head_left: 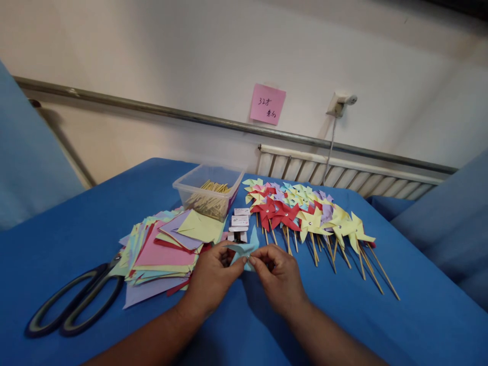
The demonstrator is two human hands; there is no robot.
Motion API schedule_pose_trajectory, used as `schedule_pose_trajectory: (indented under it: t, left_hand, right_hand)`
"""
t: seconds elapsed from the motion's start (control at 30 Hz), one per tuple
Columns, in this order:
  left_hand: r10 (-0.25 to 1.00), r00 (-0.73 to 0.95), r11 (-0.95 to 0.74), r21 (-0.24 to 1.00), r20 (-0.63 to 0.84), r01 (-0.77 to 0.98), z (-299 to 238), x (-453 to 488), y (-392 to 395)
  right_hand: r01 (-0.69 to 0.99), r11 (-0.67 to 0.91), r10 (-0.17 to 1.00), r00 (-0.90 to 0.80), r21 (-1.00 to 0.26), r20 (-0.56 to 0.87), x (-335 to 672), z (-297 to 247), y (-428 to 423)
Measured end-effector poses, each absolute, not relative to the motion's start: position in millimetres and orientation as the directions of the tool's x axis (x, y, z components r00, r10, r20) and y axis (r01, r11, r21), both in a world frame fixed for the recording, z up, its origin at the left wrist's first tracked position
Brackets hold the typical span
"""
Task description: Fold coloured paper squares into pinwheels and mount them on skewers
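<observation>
Light-blue paper (242,248), folded into pointed blades, is held between both hands over the bench (419,330), one blade standing upright. The left hand (213,272) pinches its left side between thumb and curled fingers; the right hand (280,277) pinches near the centre, the two thumb tips close together. Whether a fastener sits between them is too small to tell from where I stand. Good practice here would be a firm hold at the middle and a light one on the blades, so that the folded tips stay gathered without creasing; a slack left thumb could let a tip spring loose. Just beyond the paper stand small boxes (240,221), the nearest one open and within easy reach. To the right lie many-coloured pinwheels (285,213) on thin sticks, several with shiny centres that serve as a guide for placement. To the left are a loose stack of coloured sheets (168,246), a clear tub (183,192) of sticks and, outermost, large scissors (89,290).
</observation>
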State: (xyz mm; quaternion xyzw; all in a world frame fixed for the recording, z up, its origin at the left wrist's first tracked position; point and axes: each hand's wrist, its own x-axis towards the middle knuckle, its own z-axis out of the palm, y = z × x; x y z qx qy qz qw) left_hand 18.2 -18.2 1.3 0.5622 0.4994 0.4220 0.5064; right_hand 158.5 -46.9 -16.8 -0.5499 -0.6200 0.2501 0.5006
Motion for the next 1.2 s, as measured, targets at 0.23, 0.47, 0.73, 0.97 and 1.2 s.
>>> schedule_pose_trajectory:
  t: [0.23,0.47,0.73,0.97,1.2]
  left_hand:
    - [0.992,0.127,-0.031,0.973,0.001,0.23,2.1,18.0,-20.0]
    - [0.991,0.102,-0.114,0.937,0.085,0.331,13.1,18.7,-27.7]
    - [0.991,0.1,-0.11,0.951,0.085,0.288,9.3,17.8,-28.4]
    - [0.991,0.118,-0.085,0.971,0.06,0.224,0.0,18.3,-27.7]
    - [0.995,0.076,-0.086,0.956,0.067,0.279,3.7,18.7,-29.5]
  right_hand:
    - [0.416,0.247,0.938,0.124,-0.875,0.324,157.5,-16.8,-47.8]
    - [0.412,0.343,0.893,0.137,-0.844,0.43,155.7,-16.7,-48.9]
    - [0.322,0.336,0.907,0.141,-0.885,0.396,151.8,-15.6,-52.4]
    - [0.193,0.283,0.931,0.182,-0.94,0.317,149.4,-22.3,-52.0]
    - [0.022,0.224,0.957,0.183,-0.974,0.224,147.7,-25.6,-49.9]
